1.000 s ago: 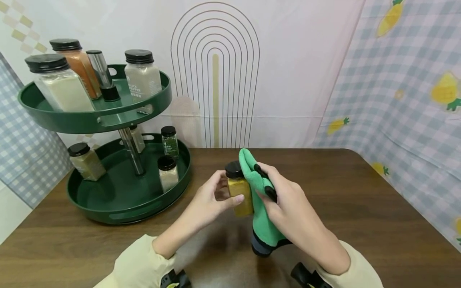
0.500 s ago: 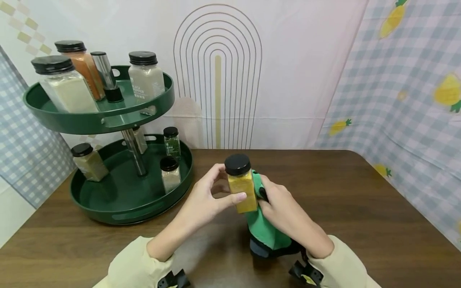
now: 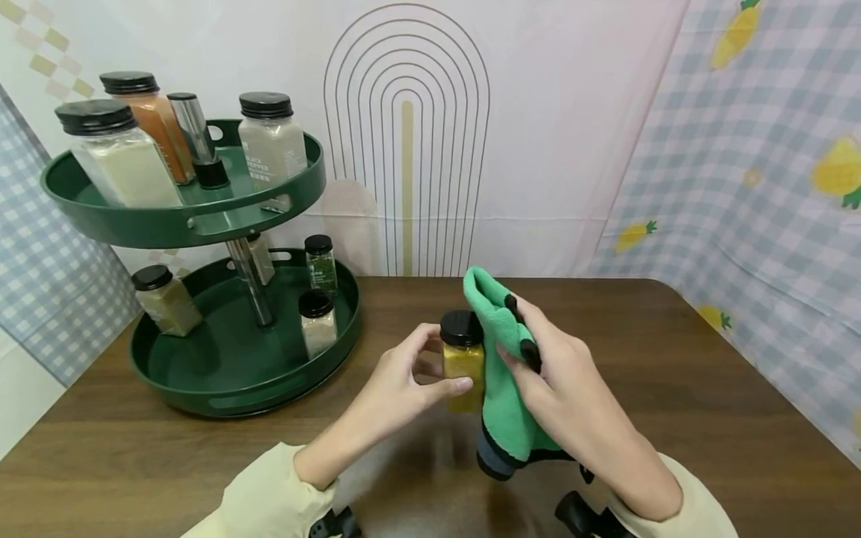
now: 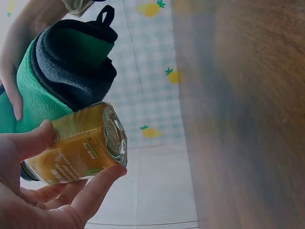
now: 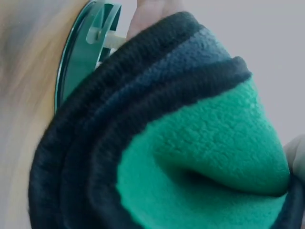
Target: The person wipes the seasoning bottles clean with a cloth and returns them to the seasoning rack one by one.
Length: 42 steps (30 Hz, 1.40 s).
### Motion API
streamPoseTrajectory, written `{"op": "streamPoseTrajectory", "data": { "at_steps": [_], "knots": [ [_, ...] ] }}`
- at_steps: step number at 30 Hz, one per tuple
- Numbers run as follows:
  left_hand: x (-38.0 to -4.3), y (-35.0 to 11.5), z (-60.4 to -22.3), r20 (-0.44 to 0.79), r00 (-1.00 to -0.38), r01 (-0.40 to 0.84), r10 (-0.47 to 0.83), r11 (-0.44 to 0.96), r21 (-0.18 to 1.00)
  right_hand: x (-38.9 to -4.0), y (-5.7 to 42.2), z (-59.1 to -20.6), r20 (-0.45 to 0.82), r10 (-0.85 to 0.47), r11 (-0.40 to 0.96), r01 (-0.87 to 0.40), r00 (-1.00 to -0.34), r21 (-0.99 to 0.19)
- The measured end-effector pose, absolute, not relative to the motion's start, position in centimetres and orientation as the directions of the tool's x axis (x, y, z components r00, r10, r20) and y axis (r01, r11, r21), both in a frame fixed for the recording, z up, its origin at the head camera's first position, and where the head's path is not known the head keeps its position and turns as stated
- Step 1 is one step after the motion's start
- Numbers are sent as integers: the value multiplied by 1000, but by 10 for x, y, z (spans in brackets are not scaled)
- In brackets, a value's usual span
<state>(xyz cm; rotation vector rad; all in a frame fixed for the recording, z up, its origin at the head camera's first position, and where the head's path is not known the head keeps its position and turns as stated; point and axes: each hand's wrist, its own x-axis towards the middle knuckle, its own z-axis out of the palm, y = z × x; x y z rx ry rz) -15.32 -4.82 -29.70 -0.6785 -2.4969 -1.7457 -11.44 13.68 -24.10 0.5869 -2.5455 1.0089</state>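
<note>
In the head view my left hand [image 3: 410,381] grips a square glass spice jar [image 3: 464,366] between thumb and fingers. Yellow powder fills the jar, and its lid is black. The left wrist view shows the jar [image 4: 81,148] tilted, its clear base and a turmeric label facing the camera. My right hand [image 3: 561,373] holds a folded green cloth [image 3: 504,373] with dark edging against the jar's right side. That cloth [image 5: 205,143] fills most of the right wrist view and hides much of the jar and the left hand there.
On the left stands a two-tier green turntable [image 3: 215,396]. Its upper tray [image 3: 181,228] bears large black-lidded jars, including an orange one [image 3: 158,127]. Several small jars stand on the lower tray, among them a white-filled jar [image 3: 318,329]. The wooden table [image 3: 659,373] stretches right, towards a checked curtain [image 3: 726,187].
The jar was raised and leaned at half a second ago; now it is lower and further right. My right hand and the cloth have moved up alongside it. The turntable stays put.
</note>
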Motion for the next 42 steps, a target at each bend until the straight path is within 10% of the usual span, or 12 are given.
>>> {"op": "streamPoseTrajectory", "data": {
  "at_steps": [13,28,42],
  "knots": [
    [-154,-56,-289,283,-922,358,266,300,884,-143,135,-264,84,-401,658,-350,-912,-667],
    [-161,-54,-301,263,-922,354,286,341,871,-111,132,-243,281,-375,705,-469,-883,-533],
    [-154,-59,-289,283,-903,375,324,270,887,-148,140,-267,49,-427,674,-353,-903,-649]
  ]
}}
